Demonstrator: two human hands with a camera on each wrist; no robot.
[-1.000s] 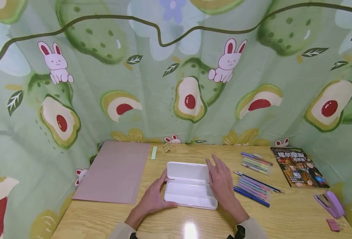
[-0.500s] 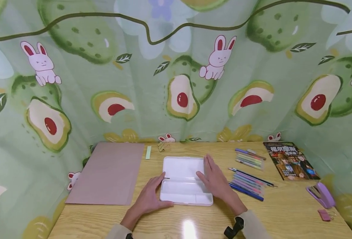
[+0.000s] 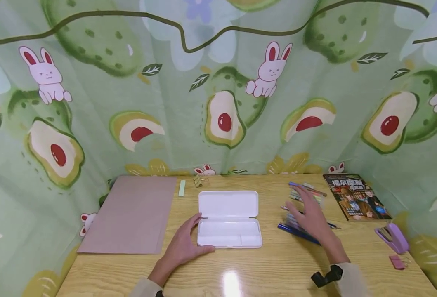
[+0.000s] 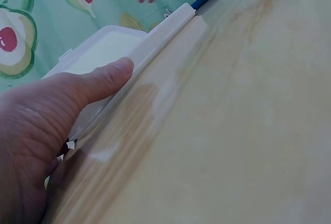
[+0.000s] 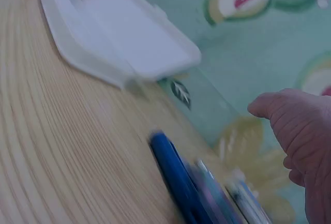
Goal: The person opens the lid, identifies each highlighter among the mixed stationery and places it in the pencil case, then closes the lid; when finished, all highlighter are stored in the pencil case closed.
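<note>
Backdrop is a big green curtain (image 3: 218,82) with avocados and bunnies, draped around a wooden worktop (image 3: 240,272). Biggest thing on it is a flat pinkish folder (image 3: 133,214) on the left, then a comic book (image 3: 355,197) far right.

Dead centre sits the white pencil case (image 3: 228,218), lid flipped fully open and lying flat behind the tray. Both halves look bare, nothing in the tray as far as I can see, just a little divider ridge near the right end. My guess is it's thin hard plastic: light, stiff, smooth enough to skate on that glossy wood, so pinning it by an edge or corner makes sense.

That's about what the left hand (image 3: 183,247) does: it rests at the case's front left corner, thumb laid straight along the rim in the left wrist view (image 4: 111,76), fingers relaxed, not really clutching anything.

The right hand (image 3: 311,214) is well off the case, hovering over the pens (image 3: 300,231) with fingers spread and loose, holding nothing. Pens lie in two loose bunches right of the case, a dark blue one nearest. They'd be light, round and prone to rolling, so pinch mid-barrel.

Small stuff: a purple stapler (image 3: 393,238) near the right edge, a pink clip (image 3: 395,261) beside it, a gold binder clip (image 3: 199,180) and a pale green strip (image 3: 181,188) at the back.
</note>
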